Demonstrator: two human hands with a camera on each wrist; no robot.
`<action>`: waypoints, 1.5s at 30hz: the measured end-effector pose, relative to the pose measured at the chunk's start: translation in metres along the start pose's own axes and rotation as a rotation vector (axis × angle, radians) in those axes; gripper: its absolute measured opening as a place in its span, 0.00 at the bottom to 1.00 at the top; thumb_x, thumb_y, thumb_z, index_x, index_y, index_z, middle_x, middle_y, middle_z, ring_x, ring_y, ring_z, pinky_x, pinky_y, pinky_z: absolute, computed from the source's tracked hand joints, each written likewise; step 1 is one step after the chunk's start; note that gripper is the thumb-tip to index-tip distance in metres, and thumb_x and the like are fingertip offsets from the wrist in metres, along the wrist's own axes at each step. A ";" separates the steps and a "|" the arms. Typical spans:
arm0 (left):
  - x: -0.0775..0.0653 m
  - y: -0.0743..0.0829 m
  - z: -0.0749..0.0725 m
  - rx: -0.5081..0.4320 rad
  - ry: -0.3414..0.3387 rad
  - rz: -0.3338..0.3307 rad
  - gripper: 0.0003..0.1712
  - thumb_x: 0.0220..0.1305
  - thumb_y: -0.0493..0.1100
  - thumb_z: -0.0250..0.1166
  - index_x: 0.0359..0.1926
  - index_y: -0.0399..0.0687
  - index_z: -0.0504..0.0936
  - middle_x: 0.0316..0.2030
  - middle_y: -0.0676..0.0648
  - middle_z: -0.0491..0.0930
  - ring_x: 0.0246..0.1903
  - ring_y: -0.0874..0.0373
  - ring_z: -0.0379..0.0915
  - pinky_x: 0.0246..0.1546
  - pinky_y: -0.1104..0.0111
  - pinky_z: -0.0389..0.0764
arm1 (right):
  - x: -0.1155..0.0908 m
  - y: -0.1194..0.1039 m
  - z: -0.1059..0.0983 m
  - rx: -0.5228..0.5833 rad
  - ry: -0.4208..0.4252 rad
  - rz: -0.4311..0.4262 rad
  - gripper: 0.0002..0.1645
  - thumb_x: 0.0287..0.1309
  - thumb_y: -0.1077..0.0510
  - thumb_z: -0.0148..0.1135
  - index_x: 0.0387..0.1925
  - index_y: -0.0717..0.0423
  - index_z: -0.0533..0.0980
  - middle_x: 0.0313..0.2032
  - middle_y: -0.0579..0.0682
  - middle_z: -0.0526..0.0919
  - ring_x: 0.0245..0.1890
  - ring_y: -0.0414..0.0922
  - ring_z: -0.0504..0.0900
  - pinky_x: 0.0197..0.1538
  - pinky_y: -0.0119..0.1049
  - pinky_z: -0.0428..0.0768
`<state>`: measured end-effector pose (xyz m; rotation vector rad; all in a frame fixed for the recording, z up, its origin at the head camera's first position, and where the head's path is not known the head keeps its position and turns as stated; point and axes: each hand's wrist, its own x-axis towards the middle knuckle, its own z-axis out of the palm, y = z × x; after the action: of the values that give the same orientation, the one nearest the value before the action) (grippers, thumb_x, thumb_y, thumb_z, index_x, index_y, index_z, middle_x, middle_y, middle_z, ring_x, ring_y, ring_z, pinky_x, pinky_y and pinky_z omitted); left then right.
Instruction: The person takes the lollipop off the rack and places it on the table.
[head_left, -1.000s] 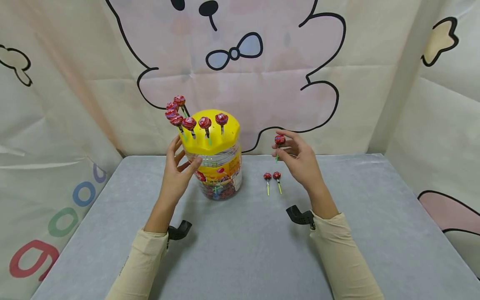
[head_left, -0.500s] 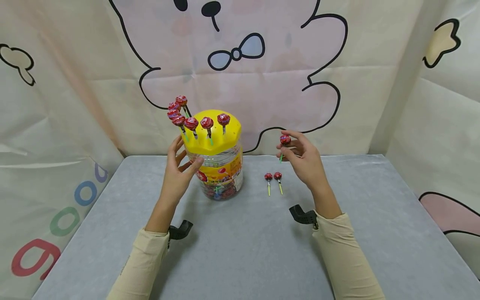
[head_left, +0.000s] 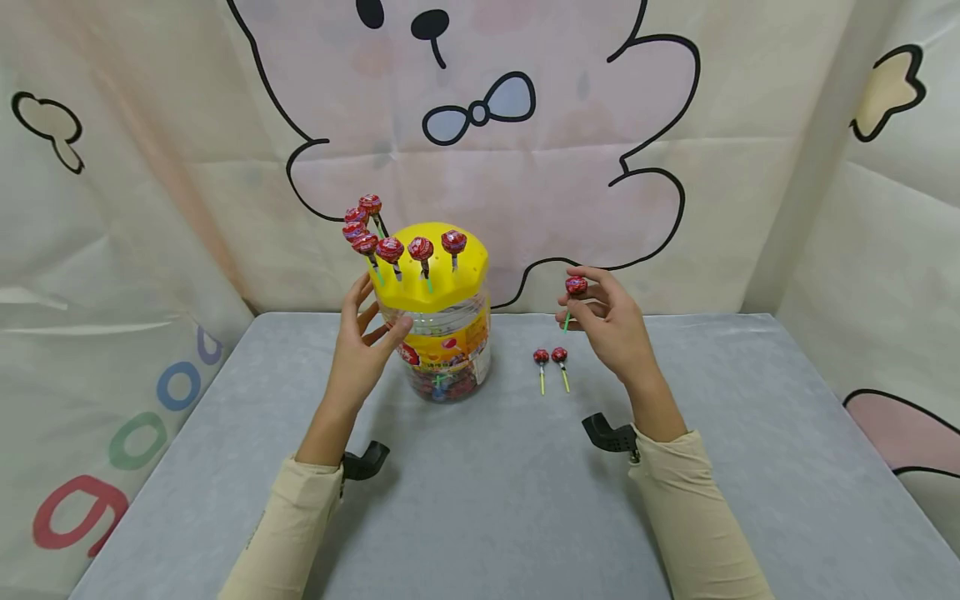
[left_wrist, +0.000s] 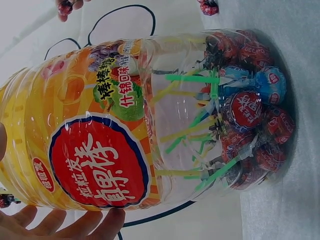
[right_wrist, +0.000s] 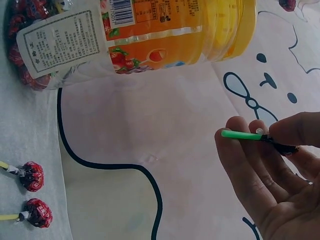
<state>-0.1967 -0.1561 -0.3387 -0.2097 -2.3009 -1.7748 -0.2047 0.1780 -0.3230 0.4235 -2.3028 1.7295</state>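
Note:
My left hand [head_left: 360, 354] holds the left side of a clear plastic candy jar [head_left: 483, 358], thumb in front and fingers behind. The jar stands upright, with a yellow lid [head_left: 438, 287] on top. Several red-wrapped lollipops [head_left: 422, 248] stick up along the lid's left and front edge. To the right of the jar, my right hand [head_left: 618, 337] pinches another lollipop [head_left: 576, 285], raised above the table. Its green stick [right_wrist: 240, 135] points away from the thumb in the right wrist view. More lollipops [left_wrist: 245, 110] lie in the bottom of the jar.
Two lollipops with yellow sticks, a left one [head_left: 542, 357] and a right one [head_left: 560, 355], lie side by side on the grey-covered table [head_left: 480, 500], between jar and right hand. A printed cloth backdrop [head_left: 525, 192] hangs behind the table.
The right hand, with its lollipop, has shifted slightly right, away from the jar. My left hand keeps its hold on the jar. The head view has tilted slightly.

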 end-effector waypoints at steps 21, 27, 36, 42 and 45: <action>0.000 -0.001 0.001 0.004 0.007 -0.005 0.48 0.66 0.52 0.67 0.77 0.69 0.47 0.77 0.49 0.49 0.75 0.43 0.51 0.71 0.45 0.63 | 0.000 0.003 -0.003 -0.019 -0.004 0.007 0.24 0.70 0.61 0.57 0.65 0.54 0.69 0.45 0.63 0.81 0.35 0.41 0.88 0.41 0.36 0.87; -0.001 0.000 0.001 0.005 0.011 -0.003 0.48 0.65 0.53 0.67 0.77 0.70 0.48 0.77 0.49 0.49 0.75 0.43 0.51 0.71 0.45 0.63 | 0.000 0.001 -0.002 -0.019 -0.002 0.016 0.23 0.70 0.62 0.56 0.64 0.54 0.69 0.44 0.62 0.80 0.34 0.42 0.88 0.41 0.36 0.87; -0.001 -0.002 0.001 0.003 0.006 -0.006 0.48 0.66 0.52 0.67 0.77 0.70 0.47 0.77 0.50 0.49 0.75 0.44 0.51 0.71 0.45 0.63 | -0.001 0.006 -0.001 -0.010 -0.008 0.023 0.24 0.69 0.63 0.57 0.64 0.55 0.69 0.45 0.65 0.80 0.33 0.33 0.87 0.40 0.32 0.87; -0.003 -0.003 0.001 0.003 0.021 -0.034 0.48 0.66 0.51 0.67 0.77 0.71 0.48 0.77 0.51 0.49 0.75 0.45 0.52 0.71 0.46 0.63 | 0.001 0.010 -0.003 -0.030 -0.013 0.020 0.24 0.69 0.62 0.57 0.65 0.54 0.68 0.45 0.64 0.81 0.33 0.33 0.87 0.41 0.35 0.87; -0.002 -0.002 0.001 0.005 0.024 -0.028 0.48 0.65 0.53 0.68 0.76 0.71 0.48 0.77 0.51 0.50 0.75 0.45 0.52 0.71 0.46 0.64 | 0.002 0.010 -0.004 -0.025 -0.013 0.023 0.25 0.69 0.63 0.56 0.66 0.54 0.68 0.46 0.63 0.81 0.33 0.33 0.87 0.41 0.34 0.87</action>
<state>-0.1956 -0.1556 -0.3417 -0.1542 -2.3026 -1.7746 -0.2103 0.1841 -0.3303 0.4066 -2.3445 1.7117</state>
